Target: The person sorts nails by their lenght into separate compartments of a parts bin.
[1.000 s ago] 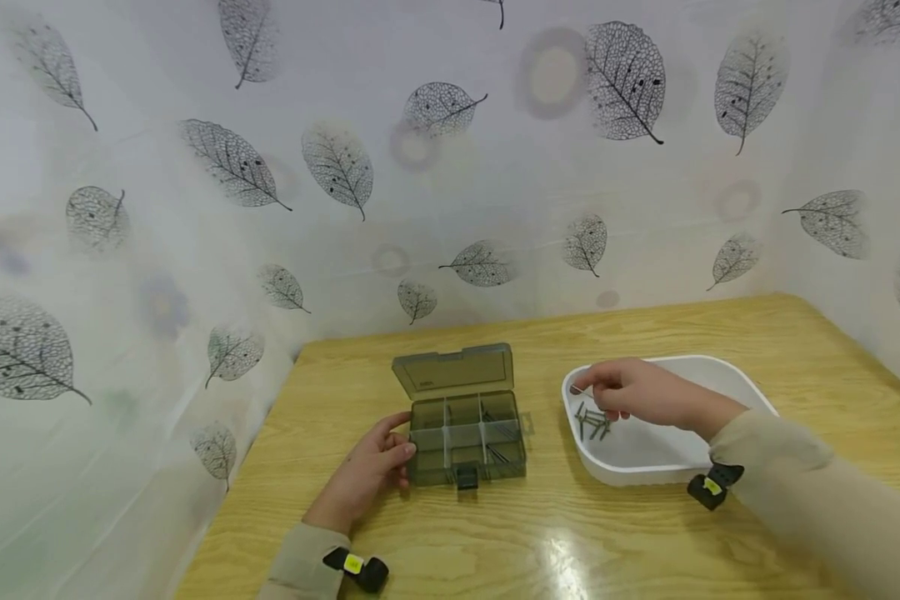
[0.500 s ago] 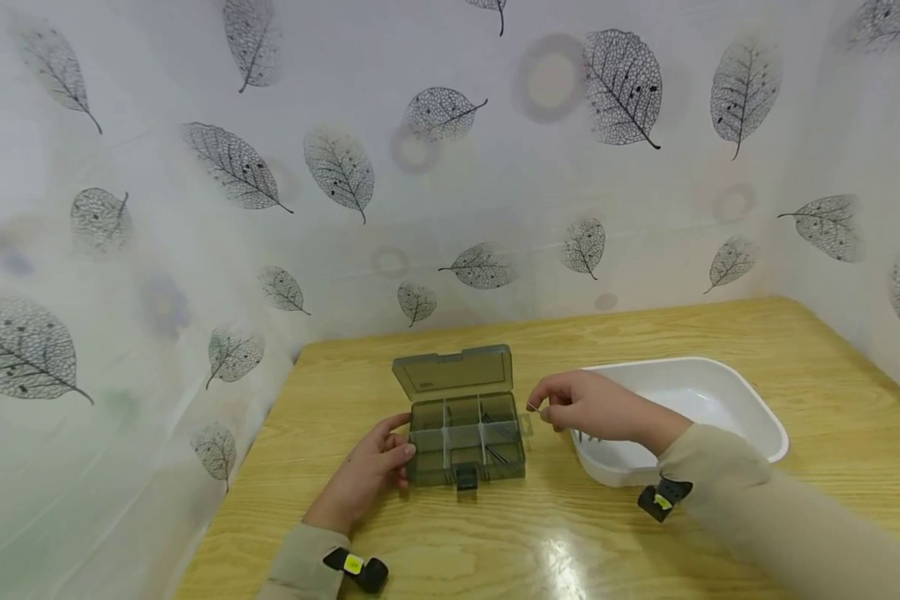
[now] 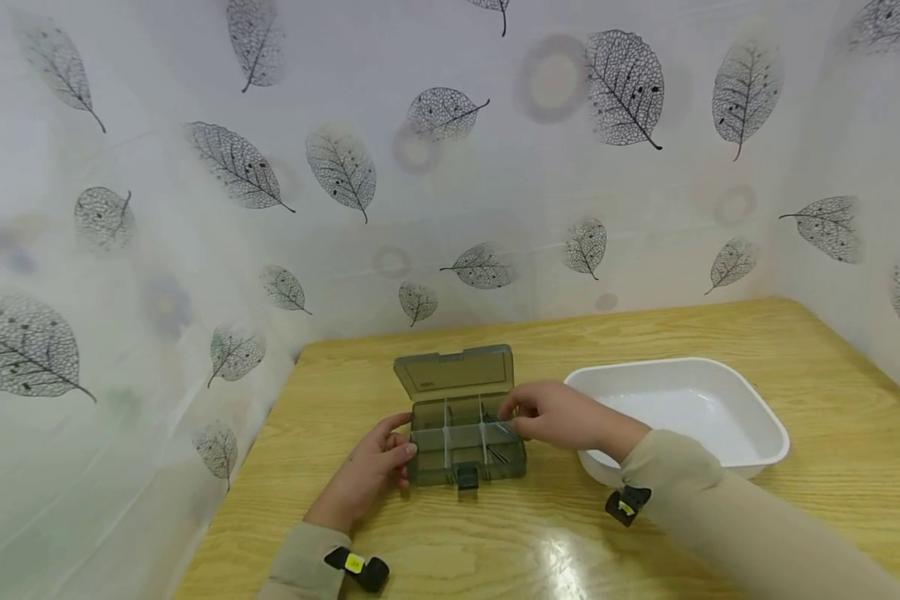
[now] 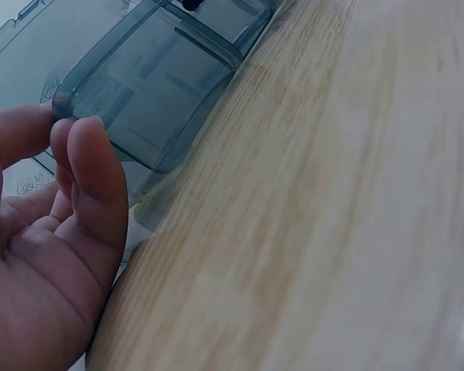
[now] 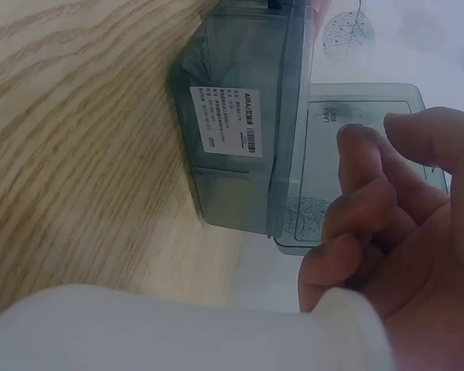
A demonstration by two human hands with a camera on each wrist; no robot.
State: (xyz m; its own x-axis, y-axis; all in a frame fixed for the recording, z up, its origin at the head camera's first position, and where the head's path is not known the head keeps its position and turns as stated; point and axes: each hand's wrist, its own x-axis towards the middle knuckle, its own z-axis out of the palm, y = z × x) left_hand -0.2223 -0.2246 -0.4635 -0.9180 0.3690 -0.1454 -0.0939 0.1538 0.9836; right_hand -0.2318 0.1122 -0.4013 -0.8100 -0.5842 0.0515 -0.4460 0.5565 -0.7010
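A smoky, see-through compartment box [image 3: 429,467] stands on the table with its lid [image 3: 457,372] raised. Thumb and fingers of my left hand [image 3: 367,471] hold its left side; the left wrist view shows the fingertips at a corner. Above the back right compartment is my right hand [image 3: 562,417]. Its thumb and forefinger stand slightly apart in the right wrist view, with nothing visible between them. Thin metal pieces like screws or nails [image 3: 498,454] lie in the front right compartment, and more are partly visible in the one behind. The head view hides the right fingertips' undersides.
To the right stands a white tray [image 3: 765,442], its left end partly hidden by my right hand. A label [image 5: 226,121] is on the box's side. A leaf-patterned sheet [image 3: 495,183] hangs behind the wooden table [image 3: 450,550] and along its sides.
My right hand has moved left from the tray to the box. The thin metal piece seen at its fingertips half a second ago no longer shows there. My left hand stays put.
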